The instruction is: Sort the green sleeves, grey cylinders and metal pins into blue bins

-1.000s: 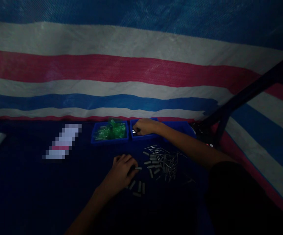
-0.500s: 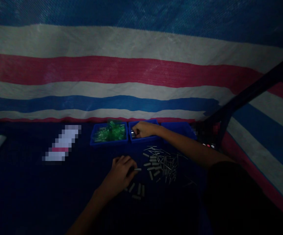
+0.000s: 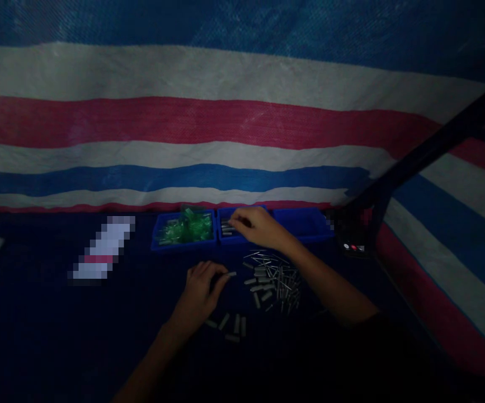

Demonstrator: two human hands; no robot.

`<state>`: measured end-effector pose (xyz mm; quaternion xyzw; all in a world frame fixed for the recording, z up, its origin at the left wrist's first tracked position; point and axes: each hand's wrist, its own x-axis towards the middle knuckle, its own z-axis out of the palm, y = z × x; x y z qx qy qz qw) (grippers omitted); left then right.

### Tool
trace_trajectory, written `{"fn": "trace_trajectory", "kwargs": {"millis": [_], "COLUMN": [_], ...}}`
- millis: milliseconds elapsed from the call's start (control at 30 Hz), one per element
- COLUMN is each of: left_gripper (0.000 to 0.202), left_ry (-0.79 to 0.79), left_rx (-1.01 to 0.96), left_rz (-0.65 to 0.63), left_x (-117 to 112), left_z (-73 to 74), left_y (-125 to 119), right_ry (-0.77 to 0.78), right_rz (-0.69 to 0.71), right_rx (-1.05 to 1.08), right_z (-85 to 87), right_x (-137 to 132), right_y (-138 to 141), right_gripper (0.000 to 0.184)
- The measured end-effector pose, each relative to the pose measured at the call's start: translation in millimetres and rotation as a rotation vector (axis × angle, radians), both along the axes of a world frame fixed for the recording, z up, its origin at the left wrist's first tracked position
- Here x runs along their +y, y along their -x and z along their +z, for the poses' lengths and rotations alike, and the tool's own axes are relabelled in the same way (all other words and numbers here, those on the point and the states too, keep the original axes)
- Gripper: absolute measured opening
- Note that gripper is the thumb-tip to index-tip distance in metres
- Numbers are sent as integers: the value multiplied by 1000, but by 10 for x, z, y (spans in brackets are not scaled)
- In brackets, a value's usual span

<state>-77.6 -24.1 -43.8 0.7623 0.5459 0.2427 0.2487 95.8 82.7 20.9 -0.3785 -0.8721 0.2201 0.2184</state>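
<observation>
In the dim light my left hand (image 3: 203, 282) pinches a small pale cylindrical piece (image 3: 231, 274) between thumb and fingertips, above the dark table. My right hand (image 3: 254, 224) is over the middle blue bin (image 3: 236, 240), fingers pressed together; what they hold, if anything, is too dark to make out. Short silvery pieces (image 3: 226, 228) lie in that bin, below my right fingertips. On the table between my forearms is a heap of thin metal rods (image 3: 284, 282), with several short grey cylinders (image 3: 261, 278) at its left side. Closer to me lie several more loose grey cylinders (image 3: 237, 323).
The left blue bin (image 3: 183, 244) holds green clear plastic and small parts. Another blue bin (image 3: 301, 224) stands at the right. A blurred-out white sheet (image 3: 103, 249) lies left. A dark device with small lights (image 3: 353, 247) sits right, beside a slanted frame bar (image 3: 427, 145). Striped sheeting (image 3: 225, 123) hangs behind.
My right hand has lifted a little from inside the middle bin, uncovering its silvery pieces. My left hand has moved slightly up and left, still holding the pale cylindrical piece.
</observation>
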Motion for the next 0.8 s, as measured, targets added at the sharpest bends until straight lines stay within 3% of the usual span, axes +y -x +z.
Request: {"fn": "trace_trajectory", "kwargs": {"millis": [67,133,233,400,567,667,800], "left_gripper": [15,19,23,27,18,15,14], "left_ry": [6,17,28,53,33,11,-16], "left_rx": [-44,-93,-144,-160,-266,-294,-298], "left_rz": [14,6,-15,-38,-35,-16,11], "left_x": [-5,-22,-59,-103,-115,-116,-112], "left_z": [20,36,49,52,19,16,29], "left_y": [-5,-26,-78,-146,-158,-155,-136], "right_ry": [-4,-14,-23,-19,-3,4,-65], "right_rz": [-46,16,2,-105,-149,-146,-198], "right_rx": [111,92,88,143,147,165,259], "right_z": [-72,-203,-388,-487,-521,-456,-109], "right_x": [-375,-708,-1011,-1105,-1065,-1063,-1224], "right_y": [-52,-91,-126,-157,-150,-139,-264], "right_gripper": [19,12,12,12,11,10,12]}}
